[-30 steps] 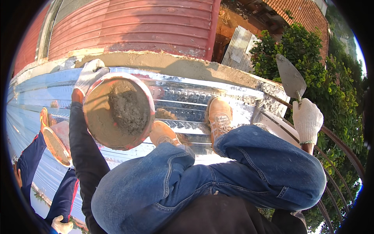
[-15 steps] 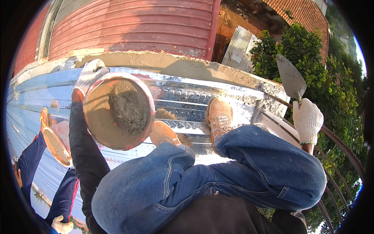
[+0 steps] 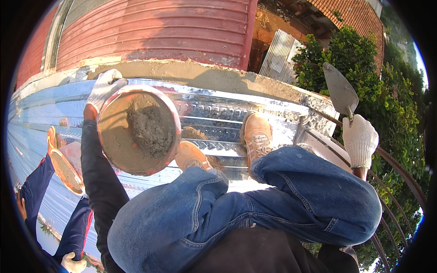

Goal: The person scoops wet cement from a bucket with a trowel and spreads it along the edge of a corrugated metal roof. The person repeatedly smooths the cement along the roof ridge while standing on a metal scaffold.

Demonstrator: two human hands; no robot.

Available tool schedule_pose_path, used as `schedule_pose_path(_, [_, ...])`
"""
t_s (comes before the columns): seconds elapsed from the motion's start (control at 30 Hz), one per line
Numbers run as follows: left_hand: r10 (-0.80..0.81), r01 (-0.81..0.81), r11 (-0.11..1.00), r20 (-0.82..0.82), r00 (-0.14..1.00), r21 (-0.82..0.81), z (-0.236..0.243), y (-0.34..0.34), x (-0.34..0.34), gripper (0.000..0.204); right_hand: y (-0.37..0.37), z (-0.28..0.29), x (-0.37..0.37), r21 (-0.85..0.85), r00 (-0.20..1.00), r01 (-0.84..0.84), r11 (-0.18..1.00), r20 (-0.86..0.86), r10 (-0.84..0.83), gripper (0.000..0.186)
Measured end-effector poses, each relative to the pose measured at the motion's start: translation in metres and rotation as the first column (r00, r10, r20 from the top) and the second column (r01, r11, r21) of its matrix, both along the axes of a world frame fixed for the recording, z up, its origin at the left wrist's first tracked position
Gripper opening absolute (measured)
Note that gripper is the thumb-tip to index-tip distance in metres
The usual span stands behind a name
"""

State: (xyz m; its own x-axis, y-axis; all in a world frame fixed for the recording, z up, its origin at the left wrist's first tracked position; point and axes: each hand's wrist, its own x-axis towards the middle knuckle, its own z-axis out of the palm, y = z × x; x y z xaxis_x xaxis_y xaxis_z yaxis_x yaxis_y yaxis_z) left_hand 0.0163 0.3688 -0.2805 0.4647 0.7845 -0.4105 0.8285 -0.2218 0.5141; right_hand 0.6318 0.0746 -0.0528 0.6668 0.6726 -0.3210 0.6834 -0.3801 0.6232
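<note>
In the head view, the person squats on shiny ribbed metal roofing (image 3: 50,100), both orange-tan shoes (image 3: 257,134) planted near its right end. Its ridges run left to right and throw back bright sky and dark reflections; smears and crumbs mark the stretch around the shoes. A rough mortar ledge (image 3: 182,72) follows the roofing's far edge and ends in a rough concrete block (image 3: 321,119) at the far right corner.

The left hand (image 3: 105,91), in a pale knitted glove, grips the rim of a round bucket (image 3: 177,129) at its far left side. The bucket is over the roofing near the far edge, left of the shoes, and contains grey mortar (image 3: 152,129), lumpy on the right and smoother on the left. The gloved right hand (image 3: 360,140) is clenched round the handle of a pointed trowel (image 3: 340,88), held beyond the roofing's right end with its blade toward the far side.

Past the ledge lies red ribbed metal cladding (image 3: 182,32); farther right are a grey corrugated sheet (image 3: 281,54), an orange tiled roof (image 3: 355,22) and leafy greenery (image 3: 346,52). Steel reinforcing bars (image 3: 396,168) curve along the right. Toward the roofing's left end, a co-worker's navy trouser legs (image 3: 36,195) flank a second bucket (image 3: 73,154).
</note>
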Motion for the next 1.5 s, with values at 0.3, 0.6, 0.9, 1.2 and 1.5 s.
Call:
schedule_pose_path(0.3, [0.005,-0.004,1.000,0.014,1.000,-0.004,-0.001,-0.001,-0.001,0.024,0.002,0.000,-0.002,-0.006,1.000,0.000,1.000,0.002,0.000,0.045])
schedule_pose_path(0.6, [-0.031,0.031,0.999,-0.002,1.000,0.022,0.001,-0.001,-0.001,0.025,0.001,0.000,-0.001,-0.007,1.000,-0.004,1.000,0.003,0.004,0.046])
schedule_pose_path(0.9, [-0.016,0.016,1.000,0.015,1.000,-0.026,0.004,0.000,0.002,0.026,0.000,0.000,-0.002,-0.007,1.000,-0.006,1.000,0.004,0.006,0.045])
schedule_pose_path(1.2, [0.055,-0.058,0.996,-0.045,0.997,-0.068,0.006,-0.003,-0.003,0.030,-0.004,-0.010,0.003,0.015,0.999,-0.035,0.999,-0.017,0.035,0.044])
schedule_pose_path(1.5, [0.041,-0.046,0.994,-0.045,0.998,-0.096,-0.008,0.008,-0.006,0.029,-0.002,-0.003,0.004,0.035,1.000,-0.013,0.999,-0.005,0.013,0.045])
